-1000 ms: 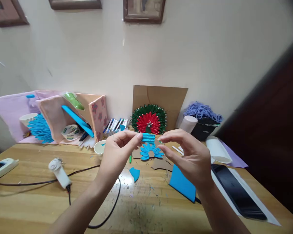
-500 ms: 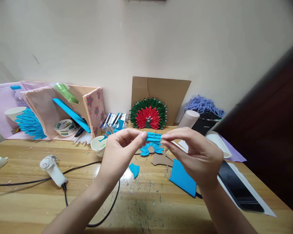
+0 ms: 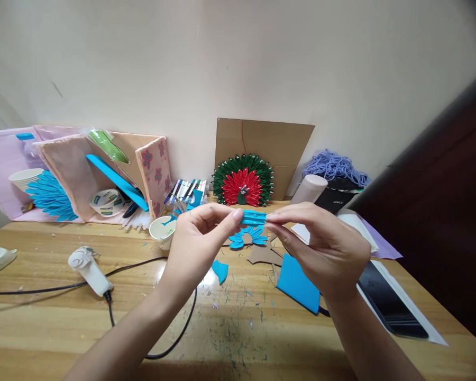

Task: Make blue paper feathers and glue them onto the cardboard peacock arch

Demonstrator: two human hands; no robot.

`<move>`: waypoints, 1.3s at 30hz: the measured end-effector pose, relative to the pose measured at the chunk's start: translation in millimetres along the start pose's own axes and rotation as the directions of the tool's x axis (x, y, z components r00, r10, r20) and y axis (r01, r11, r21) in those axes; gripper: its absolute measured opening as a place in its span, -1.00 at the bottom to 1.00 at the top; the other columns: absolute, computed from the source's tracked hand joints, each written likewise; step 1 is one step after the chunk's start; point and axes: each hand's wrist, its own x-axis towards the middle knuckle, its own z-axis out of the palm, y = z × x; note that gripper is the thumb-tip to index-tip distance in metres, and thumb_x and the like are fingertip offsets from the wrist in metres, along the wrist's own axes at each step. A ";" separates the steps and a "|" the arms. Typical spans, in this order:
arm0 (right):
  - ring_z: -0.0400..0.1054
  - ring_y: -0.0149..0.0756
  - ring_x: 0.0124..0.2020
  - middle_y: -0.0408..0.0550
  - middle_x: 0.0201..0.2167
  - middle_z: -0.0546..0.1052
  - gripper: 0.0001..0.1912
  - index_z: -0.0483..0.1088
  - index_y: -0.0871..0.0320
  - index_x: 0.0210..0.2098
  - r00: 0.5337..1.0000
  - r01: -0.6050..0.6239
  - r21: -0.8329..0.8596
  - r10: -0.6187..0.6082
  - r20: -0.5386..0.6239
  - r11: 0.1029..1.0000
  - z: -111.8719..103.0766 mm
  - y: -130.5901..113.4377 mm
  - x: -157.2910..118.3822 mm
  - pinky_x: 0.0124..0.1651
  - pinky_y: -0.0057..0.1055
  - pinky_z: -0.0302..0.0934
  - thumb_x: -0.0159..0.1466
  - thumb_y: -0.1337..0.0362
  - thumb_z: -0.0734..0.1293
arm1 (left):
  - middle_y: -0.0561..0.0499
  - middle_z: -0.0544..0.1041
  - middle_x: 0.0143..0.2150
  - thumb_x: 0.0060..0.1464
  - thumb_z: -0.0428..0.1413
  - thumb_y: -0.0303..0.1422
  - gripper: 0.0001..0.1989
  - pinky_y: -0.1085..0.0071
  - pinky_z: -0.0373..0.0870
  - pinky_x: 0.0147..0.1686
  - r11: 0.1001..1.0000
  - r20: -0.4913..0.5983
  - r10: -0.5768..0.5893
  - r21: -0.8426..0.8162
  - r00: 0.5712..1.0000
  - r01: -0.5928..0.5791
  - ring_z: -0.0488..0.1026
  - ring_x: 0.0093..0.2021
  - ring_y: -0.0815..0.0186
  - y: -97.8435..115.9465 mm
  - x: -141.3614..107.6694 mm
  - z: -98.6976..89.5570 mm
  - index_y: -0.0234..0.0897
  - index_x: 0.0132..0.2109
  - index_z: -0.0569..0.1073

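Between my two hands is a small pleated strip of blue paper (image 3: pixel 254 217), raised above the table. My left hand (image 3: pixel 206 230) pinches its left end between thumb and fingers. At the other end, the thumb and fingertips of my right hand (image 3: pixel 321 243) are closed on the strip. Behind and below it lies a blue petal ring (image 3: pixel 238 243) on brown cardboard. A blue paper scrap (image 3: pixel 221 272) rests nearer to me, and a folded blue sheet (image 3: pixel 298 284) is partly covered by my right hand.
A red and green peacock fan (image 3: pixel 243 182) stands against a cardboard sheet (image 3: pixel 264 140). At left are a white plug adapter (image 3: pixel 90 271) with a black cable, a paper cup (image 3: pixel 162 231) and a pink box (image 3: pixel 63 169). A dark phone-like slab (image 3: pixel 392 301) lies at right.
Both hands and the blue strip stay in nearly the same pose. The whole view has shifted slightly, with the table and objects appearing a little higher.
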 end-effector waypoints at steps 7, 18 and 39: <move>0.43 -0.31 -0.33 -0.15 -0.37 0.55 -0.72 0.48 0.08 -0.27 1.000 0.015 -0.003 -0.015 -0.018 1.000 -0.5 0.6 0.1 -0.27 -0.31 0.35 0.08 0.55 0.39 | 0.06 0.56 -0.47 -0.02 0.20 -0.29 -0.87 0.60 0.36 -0.40 0.999 0.011 -0.029 -0.044 1.000 0.029 0.45 -0.43 0.46 -3.2 0.1 -1.2 -0.27 -0.41 0.53; 0.45 -0.30 -0.34 -0.13 -0.37 0.56 -0.71 0.48 0.08 -0.26 0.999 0.039 -0.016 -0.039 -0.003 0.999 -1.7 -1.3 2.0 -0.28 -0.31 0.37 0.08 0.54 0.39 | 0.06 0.54 -0.47 -0.02 0.20 -0.28 -0.86 0.59 0.37 -0.40 0.998 0.009 -0.033 -0.050 0.999 0.033 0.45 -0.43 0.45 -3.9 0.9 -1.1 -0.26 -0.40 0.54; 0.43 -0.33 -0.41 -0.16 -0.43 0.55 -0.80 0.46 0.09 -0.34 0.998 0.040 -0.049 -0.042 -0.041 0.998 0.9 -2.5 2.4 -0.32 -0.33 0.37 0.10 0.50 0.38 | 0.05 0.55 -0.46 -0.01 0.20 -0.28 -0.86 0.56 0.37 -0.38 0.995 0.022 -0.062 -0.071 0.998 0.063 0.46 -0.41 0.43 -2.0 -2.5 1.8 -0.27 -0.39 0.53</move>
